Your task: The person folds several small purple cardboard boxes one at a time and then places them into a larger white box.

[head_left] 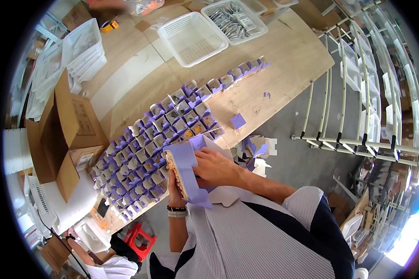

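Close to my body I hold a purple cardboard box (184, 160), tilted, its flaps standing open and a food-like picture on its side. My left hand (174, 189) wraps round the box's left side from below. My right hand (214, 166) is closed at its open right side, the fingertips partly hidden by the cardboard. Beyond the box, tight slanting rows of small open purple boxes (146, 151) cover part of the table; a few have something orange-yellow inside. One small closed purple box (237, 121) sits apart to their right.
On the wooden table (293, 51) stand an empty white basket (191, 60) and a basket of metallic pieces (235, 21). An open carton (86, 121) is at left. Unfolded purple boxes (260, 146) lie beyond the table's edge. A red stool (140, 239), a co-worker (114, 267) and a pipe rack (344, 93) stand around.
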The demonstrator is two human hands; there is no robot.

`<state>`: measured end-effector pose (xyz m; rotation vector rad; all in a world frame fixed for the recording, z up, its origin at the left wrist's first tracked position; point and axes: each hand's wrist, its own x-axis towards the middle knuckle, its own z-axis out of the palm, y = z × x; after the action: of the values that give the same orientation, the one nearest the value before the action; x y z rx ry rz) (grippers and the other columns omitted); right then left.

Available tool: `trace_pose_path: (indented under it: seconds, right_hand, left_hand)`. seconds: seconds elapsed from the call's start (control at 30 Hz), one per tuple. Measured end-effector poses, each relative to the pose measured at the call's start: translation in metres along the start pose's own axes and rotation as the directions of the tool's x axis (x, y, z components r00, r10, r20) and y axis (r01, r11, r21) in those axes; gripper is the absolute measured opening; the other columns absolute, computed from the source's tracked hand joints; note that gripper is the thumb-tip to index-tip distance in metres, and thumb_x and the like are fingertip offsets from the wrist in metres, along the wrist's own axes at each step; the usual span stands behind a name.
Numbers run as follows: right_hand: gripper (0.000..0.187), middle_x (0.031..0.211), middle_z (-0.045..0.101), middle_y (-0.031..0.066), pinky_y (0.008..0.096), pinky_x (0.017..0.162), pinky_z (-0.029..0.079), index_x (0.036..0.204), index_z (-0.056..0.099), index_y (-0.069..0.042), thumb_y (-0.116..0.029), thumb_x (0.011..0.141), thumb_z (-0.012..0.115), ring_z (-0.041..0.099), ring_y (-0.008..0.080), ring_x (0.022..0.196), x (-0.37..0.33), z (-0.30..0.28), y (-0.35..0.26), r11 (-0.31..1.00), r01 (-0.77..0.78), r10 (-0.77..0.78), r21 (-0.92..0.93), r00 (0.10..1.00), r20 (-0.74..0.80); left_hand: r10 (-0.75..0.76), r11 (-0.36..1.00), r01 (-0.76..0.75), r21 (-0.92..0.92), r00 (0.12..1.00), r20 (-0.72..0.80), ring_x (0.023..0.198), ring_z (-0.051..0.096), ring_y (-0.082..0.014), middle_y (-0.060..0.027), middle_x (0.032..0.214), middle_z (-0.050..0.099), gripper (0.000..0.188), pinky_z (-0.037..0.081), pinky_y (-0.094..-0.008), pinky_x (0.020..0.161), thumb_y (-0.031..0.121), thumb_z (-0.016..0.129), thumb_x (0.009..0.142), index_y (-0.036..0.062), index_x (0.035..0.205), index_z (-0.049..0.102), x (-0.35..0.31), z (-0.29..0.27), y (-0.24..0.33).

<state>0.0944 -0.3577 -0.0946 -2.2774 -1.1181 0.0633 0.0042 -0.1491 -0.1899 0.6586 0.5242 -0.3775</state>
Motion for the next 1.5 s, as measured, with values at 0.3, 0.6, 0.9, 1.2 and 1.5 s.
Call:
trace_pose_path:
  seconds: [0.3,0.6,0.9,1.2,1.5]
  right_hand:
    - [0.064,0.121,0.062,0.0170,0.0428,0.087,0.055,0.128,0.056,-0.001,-0.009,0.070,0.081,0.064,0.0348,0.104,-0.027,-0.060,-0.001,0.936,-0.292,0.351,0.196,0.799,-0.488]
    - [0.067,0.115,0.062,0.0260,0.0497,0.094,0.050,0.128,0.052,0.005,-0.032,0.080,0.080,0.060,0.0431,0.108,-0.168,0.091,0.161,0.413,-0.908,0.856,0.063,0.364,-0.367]
    - [0.050,0.123,0.060,0.0234,0.0491,0.098,0.048,0.128,0.052,0.003,-0.009,0.084,0.073,0.058,0.0434,0.112,-0.108,0.066,0.152,0.616,-0.786,0.670,0.054,0.487,-0.560]
    - [0.041,0.120,0.065,0.0060,0.0387,0.098,0.048,0.118,0.064,-0.006,-0.018,0.080,0.074,0.060,0.0255,0.116,-0.020,-0.012,-0.014,0.991,-0.025,0.023,0.130,1.000,0.011]
    - [0.052,0.127,0.062,0.0089,0.0381,0.105,0.044,0.126,0.059,-0.004,-0.024,0.080,0.073,0.056,0.0250,0.124,-0.011,0.009,-0.018,0.999,-0.041,0.040,-0.025,0.998,-0.041]
  left_hand:
    - [0.101,0.950,-0.076,-0.304,0.993,0.064,0.120,0.062,-0.0244,-0.0078,0.137,0.061,0.060,0.052,-0.0417,0.099,0.057,0.043,0.105,0.0128,0.144,0.052,0.017,-0.005,-0.006]
    - [0.180,0.952,-0.193,-0.239,0.981,-0.074,0.122,0.059,-0.0258,-0.0057,0.140,0.058,0.062,0.051,-0.0416,0.101,0.058,0.041,0.104,0.0144,0.149,0.046,0.014,-0.020,0.008]
    - [0.160,0.970,-0.180,-0.164,0.979,-0.125,0.118,0.061,-0.0244,-0.0054,0.137,0.060,0.061,0.051,-0.0399,0.099,0.057,0.043,0.105,0.0127,0.147,0.048,0.012,0.015,0.006]
    - [0.105,0.980,-0.116,-0.164,0.992,-0.075,0.113,0.064,-0.0217,-0.0056,0.129,0.064,0.058,0.055,-0.0371,0.095,0.056,0.040,0.106,0.0118,0.141,0.052,0.013,0.027,0.001]
    - [0.067,0.991,-0.072,-0.112,0.997,-0.049,0.116,0.063,-0.0216,-0.0072,0.132,0.064,0.060,0.053,-0.0362,0.099,0.056,0.039,0.106,0.0100,0.141,0.053,0.008,0.020,0.004]
